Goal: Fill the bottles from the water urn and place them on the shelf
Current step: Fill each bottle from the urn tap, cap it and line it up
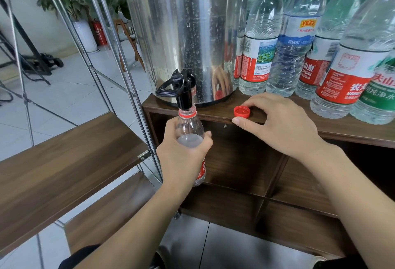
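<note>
My left hand (183,157) grips a clear plastic bottle (189,132) with a red neck ring, held upright with its open mouth right under the black tap (184,90) of the steel water urn (186,29). The bottle looks partly filled. My right hand (275,123) rests on the edge of the wooden cabinet top (352,132), its fingertips at a red cap (241,111) that lies open side up there. Whether the fingers pinch the cap is unclear.
Several filled water bottles (259,40) with red, blue and green labels crowd the cabinet top right of the urn. A metal-framed rack with wooden shelves (70,153) stands to the left. Open cabinet compartments (241,162) lie below my hands.
</note>
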Action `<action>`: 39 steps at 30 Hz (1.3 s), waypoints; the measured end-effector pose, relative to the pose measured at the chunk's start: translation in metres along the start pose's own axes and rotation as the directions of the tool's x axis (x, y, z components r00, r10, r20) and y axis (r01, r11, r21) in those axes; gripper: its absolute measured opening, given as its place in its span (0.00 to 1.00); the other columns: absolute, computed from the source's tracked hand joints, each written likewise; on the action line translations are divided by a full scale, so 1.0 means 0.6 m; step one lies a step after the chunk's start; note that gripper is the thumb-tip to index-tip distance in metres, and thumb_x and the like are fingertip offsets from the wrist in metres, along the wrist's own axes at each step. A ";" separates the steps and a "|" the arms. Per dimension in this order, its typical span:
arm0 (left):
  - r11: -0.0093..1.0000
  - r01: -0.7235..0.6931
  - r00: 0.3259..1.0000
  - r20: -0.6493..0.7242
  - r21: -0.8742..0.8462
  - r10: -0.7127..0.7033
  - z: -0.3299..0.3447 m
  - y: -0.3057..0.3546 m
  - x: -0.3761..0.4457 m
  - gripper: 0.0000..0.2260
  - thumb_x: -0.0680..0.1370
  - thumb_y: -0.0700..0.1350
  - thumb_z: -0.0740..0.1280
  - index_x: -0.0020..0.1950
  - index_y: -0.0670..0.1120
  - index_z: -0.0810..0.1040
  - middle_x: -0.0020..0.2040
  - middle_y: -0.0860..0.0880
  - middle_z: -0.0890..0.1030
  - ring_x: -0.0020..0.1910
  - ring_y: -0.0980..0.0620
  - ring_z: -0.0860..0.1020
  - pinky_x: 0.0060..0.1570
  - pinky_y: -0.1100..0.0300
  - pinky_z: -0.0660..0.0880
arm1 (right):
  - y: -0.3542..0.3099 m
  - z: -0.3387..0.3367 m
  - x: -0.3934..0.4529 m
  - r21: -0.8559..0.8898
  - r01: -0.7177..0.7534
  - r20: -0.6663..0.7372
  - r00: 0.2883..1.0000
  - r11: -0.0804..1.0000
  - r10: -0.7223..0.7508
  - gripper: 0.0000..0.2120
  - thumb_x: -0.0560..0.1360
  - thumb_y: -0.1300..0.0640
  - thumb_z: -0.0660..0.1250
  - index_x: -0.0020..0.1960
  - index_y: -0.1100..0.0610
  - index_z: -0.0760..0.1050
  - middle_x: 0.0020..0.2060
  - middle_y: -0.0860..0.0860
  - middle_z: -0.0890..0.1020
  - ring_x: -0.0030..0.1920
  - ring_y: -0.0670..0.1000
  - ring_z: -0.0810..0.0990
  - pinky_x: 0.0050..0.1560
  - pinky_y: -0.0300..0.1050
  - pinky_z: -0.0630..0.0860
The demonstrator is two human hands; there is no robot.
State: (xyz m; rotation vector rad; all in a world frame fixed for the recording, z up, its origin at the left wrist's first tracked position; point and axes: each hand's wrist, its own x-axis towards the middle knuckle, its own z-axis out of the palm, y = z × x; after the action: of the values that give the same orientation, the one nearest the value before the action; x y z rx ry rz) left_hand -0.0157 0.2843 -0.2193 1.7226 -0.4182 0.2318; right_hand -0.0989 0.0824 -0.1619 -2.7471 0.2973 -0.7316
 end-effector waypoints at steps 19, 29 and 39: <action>1.000 -0.016 1.000 0.008 -0.018 0.016 -0.002 0.001 0.001 0.20 0.71 0.50 0.80 0.53 0.64 0.73 0.49 0.69 0.81 0.49 0.67 0.81 0.50 0.67 0.77 | 0.002 0.002 0.001 0.002 0.003 0.000 1.000 1.000 -0.003 0.22 0.75 0.30 0.63 0.60 0.44 0.79 0.59 0.39 0.79 0.61 0.47 0.76 0.61 0.52 0.74; 1.000 -0.022 1.000 0.017 0.002 0.022 -0.002 0.002 0.000 0.21 0.71 0.49 0.81 0.52 0.64 0.72 0.47 0.74 0.80 0.48 0.70 0.80 0.46 0.76 0.74 | 0.004 0.006 0.001 0.005 -0.001 -0.004 1.000 1.000 0.001 0.22 0.74 0.29 0.62 0.59 0.42 0.78 0.59 0.39 0.79 0.62 0.48 0.76 0.61 0.53 0.75; 1.000 -0.008 1.000 0.007 -0.004 0.008 -0.003 0.000 0.000 0.21 0.71 0.50 0.81 0.58 0.58 0.75 0.49 0.62 0.83 0.50 0.66 0.81 0.48 0.74 0.75 | 0.004 0.005 0.001 0.000 0.000 0.000 1.000 1.000 0.000 0.23 0.75 0.29 0.62 0.60 0.43 0.78 0.60 0.39 0.79 0.62 0.48 0.76 0.61 0.55 0.76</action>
State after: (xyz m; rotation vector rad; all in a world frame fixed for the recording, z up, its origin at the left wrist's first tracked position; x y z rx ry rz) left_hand -0.0159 0.2858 -0.2189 1.7187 -0.4305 0.2303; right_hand -0.0972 0.0806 -0.1647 -2.7470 0.2976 -0.7316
